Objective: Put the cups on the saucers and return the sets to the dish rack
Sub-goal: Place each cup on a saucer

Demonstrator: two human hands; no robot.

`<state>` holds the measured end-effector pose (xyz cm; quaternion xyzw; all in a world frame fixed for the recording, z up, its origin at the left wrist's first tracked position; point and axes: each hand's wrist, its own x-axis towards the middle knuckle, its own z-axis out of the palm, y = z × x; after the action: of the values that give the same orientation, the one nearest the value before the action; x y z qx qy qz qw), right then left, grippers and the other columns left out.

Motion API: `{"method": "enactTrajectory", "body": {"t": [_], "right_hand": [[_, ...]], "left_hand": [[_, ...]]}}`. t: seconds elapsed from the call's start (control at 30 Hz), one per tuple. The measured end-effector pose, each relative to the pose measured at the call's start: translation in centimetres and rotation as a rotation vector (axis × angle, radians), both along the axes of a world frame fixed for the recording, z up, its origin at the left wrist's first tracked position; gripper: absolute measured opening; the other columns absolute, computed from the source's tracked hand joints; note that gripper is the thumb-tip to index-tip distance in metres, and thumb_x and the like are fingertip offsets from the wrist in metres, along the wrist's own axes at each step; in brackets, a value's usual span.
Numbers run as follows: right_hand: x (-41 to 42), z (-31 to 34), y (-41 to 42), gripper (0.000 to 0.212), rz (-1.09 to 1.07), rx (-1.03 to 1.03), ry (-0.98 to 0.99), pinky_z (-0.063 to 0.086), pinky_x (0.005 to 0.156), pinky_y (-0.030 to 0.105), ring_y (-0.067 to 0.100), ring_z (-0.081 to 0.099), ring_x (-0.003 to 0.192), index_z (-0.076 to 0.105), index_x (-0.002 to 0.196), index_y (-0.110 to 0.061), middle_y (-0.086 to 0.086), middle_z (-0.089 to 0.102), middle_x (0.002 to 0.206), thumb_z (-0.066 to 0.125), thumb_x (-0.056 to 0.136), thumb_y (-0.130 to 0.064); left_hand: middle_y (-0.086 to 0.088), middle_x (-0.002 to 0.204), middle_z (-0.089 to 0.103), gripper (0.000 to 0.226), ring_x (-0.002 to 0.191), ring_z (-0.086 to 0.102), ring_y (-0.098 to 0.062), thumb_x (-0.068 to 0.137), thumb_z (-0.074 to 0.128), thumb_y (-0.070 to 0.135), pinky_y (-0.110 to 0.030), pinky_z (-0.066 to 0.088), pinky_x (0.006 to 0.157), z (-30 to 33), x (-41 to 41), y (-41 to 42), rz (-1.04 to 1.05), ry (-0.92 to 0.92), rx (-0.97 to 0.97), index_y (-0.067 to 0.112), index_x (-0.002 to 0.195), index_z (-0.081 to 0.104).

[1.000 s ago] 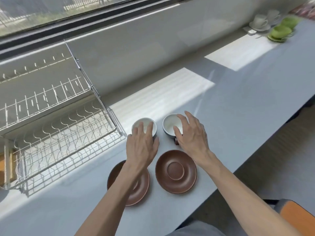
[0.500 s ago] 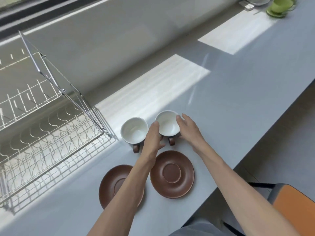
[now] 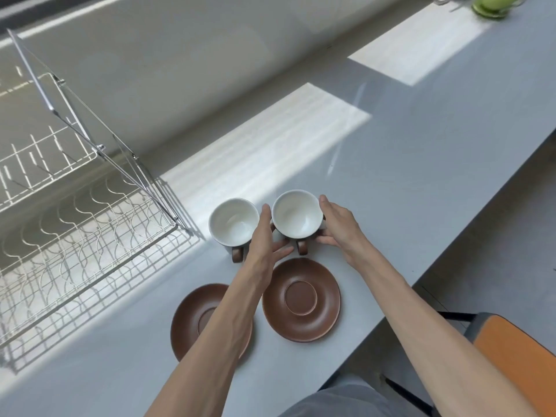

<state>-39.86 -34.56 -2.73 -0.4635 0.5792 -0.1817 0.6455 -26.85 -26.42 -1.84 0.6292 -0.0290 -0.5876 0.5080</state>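
Two white-lined cups with brown handles stand side by side on the grey counter. Both hands are wrapped around the right cup (image 3: 296, 213): my left hand (image 3: 264, 242) grips its left side, between the two cups, and my right hand (image 3: 337, 230) grips its right side. The left cup (image 3: 234, 221) is beside my left hand, untouched as far as I can see. In front of the cups lie two brown saucers. The right saucer (image 3: 301, 299) is in full view, while my left forearm crosses the left saucer (image 3: 189, 320). I cannot tell whether the right cup is lifted.
A wire dish rack (image 3: 90, 230) with an angled upper shelf stands on the left of the counter. A green cup and saucer (image 3: 490, 4) sit far off at the top right. The counter's edge runs diagonally on the right, with an orange chair seat (image 3: 517, 350) below it.
A second ago each hand was on a separate cup. My left hand has shifted right, off the left cup, so both hands now enclose the right cup. The view has tilted downward.
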Motion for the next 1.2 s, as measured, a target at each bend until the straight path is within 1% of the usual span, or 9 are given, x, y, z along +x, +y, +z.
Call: {"method": "enactTrajectory", "body": {"t": [0.13,0.23,0.4,0.47,0.63,0.77,0.93,1.1,1.2], "right_hand": [[-1.0,1.4,1.6,0.029,-0.025,-0.02,-0.032,0.061,0.075,0.03,0.027,0.069,0.104,0.064,0.097,-0.032,0.005,0.067,0.114,0.043,0.099,-0.051],[-1.7,2.6,3.3,0.027,-0.034,-0.032,-0.059,0.061,0.077,0.031,0.03,0.071,0.1,0.064,0.091,-0.035,0.0,0.067,0.106,0.043,0.1,-0.05],[-3.1,3.2,6.7,0.025,-0.032,-0.029,-0.112,0.06,0.069,0.022,0.026,0.07,0.103,0.066,0.096,-0.035,-0.005,0.067,0.113,0.044,0.1,-0.048],[-3.6,2.8,8.1,0.026,-0.037,-0.034,-0.117,0.06,0.072,0.023,0.026,0.069,0.107,0.066,0.099,-0.035,-0.002,0.066,0.118,0.044,0.1,-0.048],[-4.6,2.2,10.8,0.026,-0.062,-0.028,-0.113,0.061,0.073,0.027,0.028,0.066,0.111,0.068,0.099,-0.035,0.003,0.065,0.122,0.046,0.099,-0.049],[-5.2,1.4,12.5,0.028,-0.056,-0.003,-0.11,0.062,0.077,0.031,0.028,0.066,0.113,0.067,0.105,-0.032,0.003,0.066,0.121,0.046,0.099,-0.049],[-5.2,0.7,14.1,0.027,-0.052,0.026,-0.086,0.061,0.076,0.029,0.027,0.065,0.113,0.067,0.108,-0.034,0.003,0.066,0.122,0.045,0.1,-0.047],[-5.4,0.3,14.6,0.025,-0.066,0.042,-0.087,0.06,0.074,0.026,0.026,0.064,0.115,0.066,0.11,-0.036,-0.001,0.065,0.124,0.045,0.1,-0.047],[-5.6,-0.1,14.8,0.033,-0.075,0.046,-0.078,0.06,0.08,0.031,0.028,0.062,0.117,0.064,0.12,-0.032,-0.001,0.063,0.127,0.046,0.099,-0.049]], "left_hand": [[0.007,0.137,0.056,0.051,0.11,0.066,-0.035,0.094,0.042,0.064,-0.045,0.052,0.101,0.9,-0.4,1.5,-0.019,-0.005,-0.049,0.029,0.128,0.056],[0.007,0.14,0.056,0.06,0.111,0.067,-0.034,0.092,0.042,0.067,-0.046,0.053,0.1,1.2,-0.6,3.0,-0.045,-0.013,-0.099,0.028,0.136,0.055],[0.009,0.138,0.057,0.063,0.108,0.07,-0.03,0.092,0.038,0.069,-0.049,0.052,0.101,1.5,-1.5,6.1,-0.085,-0.031,-0.112,0.03,0.138,0.054],[0.011,0.132,0.059,0.06,0.11,0.069,-0.028,0.094,0.035,0.067,-0.048,0.051,0.102,1.8,-1.9,7.3,-0.087,-0.04,-0.109,0.03,0.137,0.054],[0.019,0.118,0.064,0.045,0.111,0.067,-0.025,0.096,0.033,0.065,-0.045,0.053,0.1,1.9,-2.8,10.2,-0.132,-0.058,-0.086,0.04,0.117,0.064],[0.015,0.126,0.064,0.048,0.111,0.068,-0.025,0.094,0.035,0.068,-0.044,0.054,0.099,1.2,-3.2,12.2,-0.118,-0.054,-0.061,0.04,0.118,0.065],[0.017,0.112,0.065,0.045,0.109,0.068,-0.028,0.096,0.032,0.065,-0.046,0.051,0.102,0.8,-3.6,13.6,-0.11,-0.037,-0.024,0.039,0.12,0.061],[0.017,0.111,0.063,0.04,0.109,0.067,-0.029,0.097,0.032,0.064,-0.046,0.051,0.103,0.6,-3.6,14.0,-0.119,-0.03,0.003,0.041,0.111,0.061],[0.018,0.109,0.063,0.042,0.109,0.067,-0.029,0.097,0.032,0.064,-0.046,0.051,0.102,0.5,-3.6,14.2,-0.124,-0.032,0.004,0.038,0.115,0.059]]}}
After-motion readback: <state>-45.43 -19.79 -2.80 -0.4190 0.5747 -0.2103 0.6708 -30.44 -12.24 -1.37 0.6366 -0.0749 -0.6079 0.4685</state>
